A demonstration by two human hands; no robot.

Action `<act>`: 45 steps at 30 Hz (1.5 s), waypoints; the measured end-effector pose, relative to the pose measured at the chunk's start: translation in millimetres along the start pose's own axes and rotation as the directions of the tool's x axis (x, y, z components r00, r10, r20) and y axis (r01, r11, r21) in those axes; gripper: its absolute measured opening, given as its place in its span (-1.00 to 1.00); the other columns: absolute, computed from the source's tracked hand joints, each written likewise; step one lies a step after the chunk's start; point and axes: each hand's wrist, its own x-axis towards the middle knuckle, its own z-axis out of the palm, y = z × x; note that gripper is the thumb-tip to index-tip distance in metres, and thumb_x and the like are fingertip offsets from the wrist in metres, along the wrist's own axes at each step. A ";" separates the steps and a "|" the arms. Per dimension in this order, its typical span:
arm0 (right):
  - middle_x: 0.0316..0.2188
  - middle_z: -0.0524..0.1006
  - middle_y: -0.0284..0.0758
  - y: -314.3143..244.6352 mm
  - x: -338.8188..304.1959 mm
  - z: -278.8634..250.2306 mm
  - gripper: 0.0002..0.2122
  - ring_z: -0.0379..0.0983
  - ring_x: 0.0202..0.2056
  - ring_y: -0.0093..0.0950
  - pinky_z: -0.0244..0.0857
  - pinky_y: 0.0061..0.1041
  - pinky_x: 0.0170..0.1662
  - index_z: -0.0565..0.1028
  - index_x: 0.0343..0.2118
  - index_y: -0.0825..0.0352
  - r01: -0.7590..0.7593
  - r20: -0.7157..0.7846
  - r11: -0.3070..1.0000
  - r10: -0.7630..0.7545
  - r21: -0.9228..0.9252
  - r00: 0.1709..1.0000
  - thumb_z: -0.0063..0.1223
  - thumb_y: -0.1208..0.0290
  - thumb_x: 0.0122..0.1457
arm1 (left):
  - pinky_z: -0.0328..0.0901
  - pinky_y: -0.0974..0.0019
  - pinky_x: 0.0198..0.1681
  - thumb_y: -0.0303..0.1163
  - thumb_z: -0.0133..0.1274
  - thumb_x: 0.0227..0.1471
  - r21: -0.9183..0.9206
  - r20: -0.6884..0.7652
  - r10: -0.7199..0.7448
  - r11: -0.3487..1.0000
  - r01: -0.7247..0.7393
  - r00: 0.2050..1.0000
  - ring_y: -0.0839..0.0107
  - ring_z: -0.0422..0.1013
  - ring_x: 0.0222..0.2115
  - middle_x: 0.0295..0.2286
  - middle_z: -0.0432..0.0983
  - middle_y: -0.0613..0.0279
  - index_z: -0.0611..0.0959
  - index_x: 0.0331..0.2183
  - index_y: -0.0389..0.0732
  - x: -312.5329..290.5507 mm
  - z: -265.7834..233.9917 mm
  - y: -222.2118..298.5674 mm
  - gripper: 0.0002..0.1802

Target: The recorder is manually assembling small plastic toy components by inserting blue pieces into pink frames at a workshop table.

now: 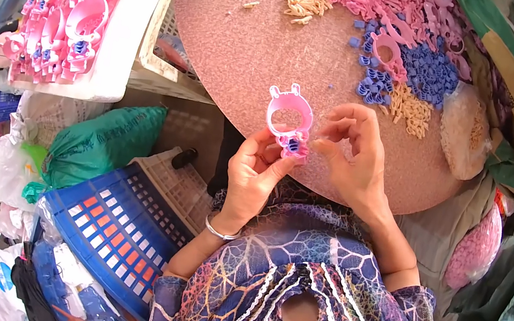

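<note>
- The left hand point(254, 172) is closed on a pink plastic ring piece point(289, 120), pinching its lower end between thumb and fingers and holding it upright above the near edge of the bench point(244, 71).
- The pink ring piece has two small ear-like tabs on its top and a small blue clip point(293, 145) seated in its lower end, just above the left thumb.
- The right hand point(355, 156) hovers just right of the piece, its thumb and forefinger drawn close together at the blue clip; whether they touch it or grip anything cannot be told.
- The bench is a round, speckled reddish-brown top, and the held piece sits over its near middle rim.
- On the far right of the bench lies a pile of loose pink parts point(389, 3); nearer than it, a heap of blue clips point(426, 70) and, beside that, a small heap of beige bits point(411, 111).
- A further small cluster of beige bits point(305, 3) lies far on the bench, well apart from the hands.
- To the far left, a white tray point(125, 39) carries rows of finished pink ring pieces point(69, 10).
- Near left, below the bench, stand a blue crate point(118, 232) and a green bag point(108, 144).
</note>
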 end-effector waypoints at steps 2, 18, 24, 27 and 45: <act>-0.29 0.49 -0.29 0.0 3.4 -0.9 -0.51 0.46 -0.30 -0.48 0.37 -0.48 -0.19 0.37 -0.06 0.36 -0.001 -0.011 1.000 0.001 0.010 1.000 0.38 0.57 -0.06 | 0.40 0.36 0.03 -0.67 0.11 0.14 0.043 0.020 0.004 0.999 -0.004 1.000 0.43 0.51 -0.11 -0.11 0.53 0.12 0.38 0.12 -0.38 -0.2 1.8 1.0 -0.49; -0.26 0.59 -0.20 49.2 5.2 -78.3 -0.85 0.49 -0.16 -0.19 0.37 -0.33 -0.13 0.58 -0.33 0.39 0.152 -0.047 0.824 -0.211 -0.546 0.976 0.13 0.69 0.01 | 0.45 0.28 -0.01 -0.68 0.13 0.11 0.063 0.027 0.018 0.998 -0.020 0.999 0.37 0.53 -0.15 -0.13 0.56 0.09 0.41 0.13 -0.40 7.2 -10.8 4.0 -0.45; -0.24 0.60 -0.22 54.4 1.8 -63.0 -0.82 0.52 -0.17 -0.27 0.41 -0.39 -0.13 0.60 -0.27 0.37 0.161 -0.064 0.800 -0.241 -0.579 0.968 0.16 0.68 0.03 | 0.46 0.24 -0.01 -0.69 0.11 0.12 0.093 0.046 -0.022 0.995 0.017 0.999 0.35 0.52 -0.11 -0.10 0.54 0.09 0.40 0.15 -0.40 2.7 -4.8 -2.8 -0.45; -0.28 0.63 -0.23 24.9 -6.1 -49.4 -0.81 0.58 -0.26 -0.40 0.42 -0.51 -0.21 0.62 -0.23 0.36 -0.044 -0.116 0.986 0.025 -0.162 0.993 0.17 0.68 0.07 | 0.44 0.27 0.01 -0.71 0.08 0.12 0.100 0.039 -0.050 0.994 0.046 0.998 0.34 0.51 -0.10 -0.07 0.53 0.05 0.38 0.15 -0.43 5.4 -0.2 -6.2 -0.45; -0.35 0.53 -0.33 -13.3 -6.3 -16.6 -0.78 0.48 -0.33 -0.32 0.35 -0.37 -0.26 0.58 -0.33 0.30 0.494 0.190 0.814 -0.456 -0.305 0.869 0.23 0.63 -0.11 | 0.40 0.32 0.07 -0.75 0.12 0.07 -0.060 0.179 -0.057 0.996 0.069 0.982 0.41 0.46 -0.03 0.01 0.48 0.15 0.36 0.21 -0.32 3.5 -4.0 -14.1 -0.33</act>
